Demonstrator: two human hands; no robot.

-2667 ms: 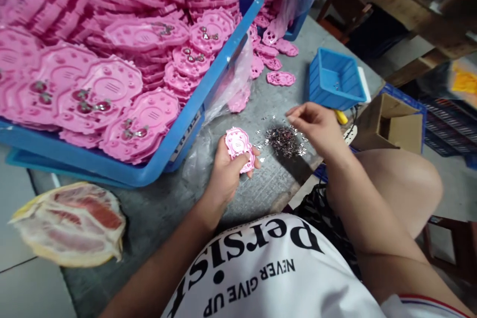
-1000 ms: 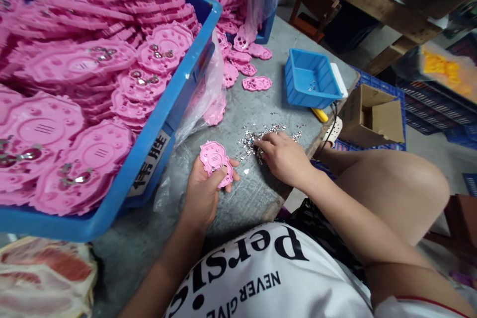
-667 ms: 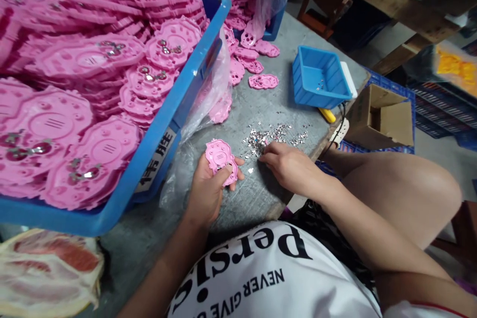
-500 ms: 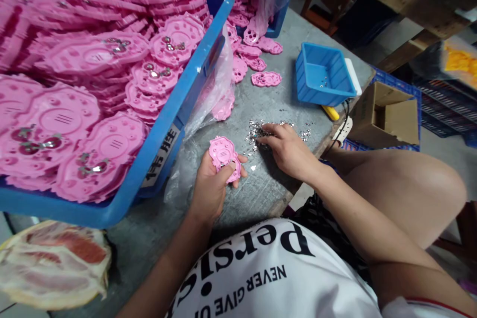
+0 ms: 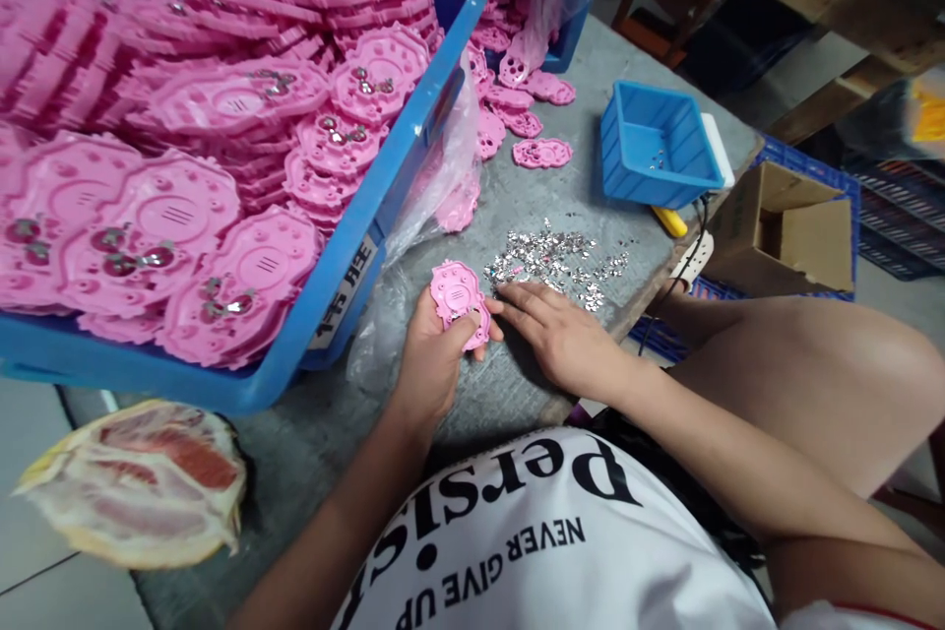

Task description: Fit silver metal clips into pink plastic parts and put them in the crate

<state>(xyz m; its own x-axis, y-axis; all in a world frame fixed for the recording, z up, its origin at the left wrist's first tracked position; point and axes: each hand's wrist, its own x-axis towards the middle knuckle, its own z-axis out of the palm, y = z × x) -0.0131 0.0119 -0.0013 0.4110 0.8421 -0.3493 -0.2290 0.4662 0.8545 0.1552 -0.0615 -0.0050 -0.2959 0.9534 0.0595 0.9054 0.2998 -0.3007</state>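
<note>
Two hands: left hand [image 5: 435,354] fingers clamp pink plate [image 5: 459,300]; right hand [image 5: 557,340] fingers spread beside metal bits [image 5: 553,261].

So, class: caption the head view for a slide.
Left hand holds a pink plate; right hand rests beside metal bits.

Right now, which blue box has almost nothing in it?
The small blue tray at the table's far right edge: only a few tiny metal bits lie inside, while the big blue crate is piled with pink plastic plates.

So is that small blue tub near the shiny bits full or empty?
Nearly empty: the small blue tub shows bare floor with only a few shiny bits inside, while the heap lies loose on the table.
</note>
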